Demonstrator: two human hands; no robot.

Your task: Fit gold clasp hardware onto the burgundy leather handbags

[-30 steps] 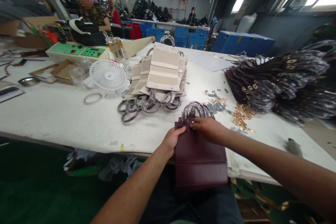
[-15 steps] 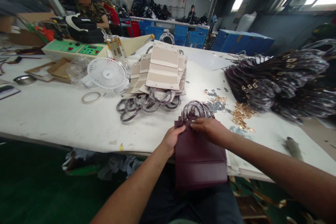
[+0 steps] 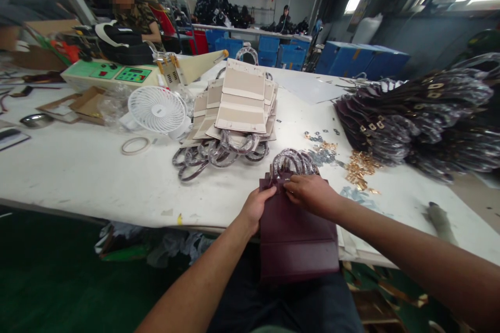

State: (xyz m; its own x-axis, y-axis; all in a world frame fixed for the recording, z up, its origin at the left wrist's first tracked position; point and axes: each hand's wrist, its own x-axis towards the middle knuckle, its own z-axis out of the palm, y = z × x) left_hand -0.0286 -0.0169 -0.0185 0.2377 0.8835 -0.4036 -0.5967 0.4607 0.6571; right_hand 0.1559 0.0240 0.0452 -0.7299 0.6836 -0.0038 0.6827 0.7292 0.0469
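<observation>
A dark burgundy handbag panel hangs over the table's front edge toward my lap, with plastic-wrapped handles at its far end. My left hand grips its left edge, thumb on top, fingers hidden underneath. On the upper part of the panel my right hand is closed, its fingertips bent together beside a small shiny spot. Whatever those fingertips pinch is too small to make out. To the right of the handles lie loose grey metal pieces and gold-coloured fittings.
Beige-backed panels with wrapped handles are stacked ahead. A white fan, a tape roll and a green-panelled machine stand left. Dark bag pieces are heaped right, near a blurred greyish tool. A person sits beyond the machine.
The fingers of my right hand have shifted very slightly on the panel. My left hand and the panel stay in place; the view has moved a touch.
</observation>
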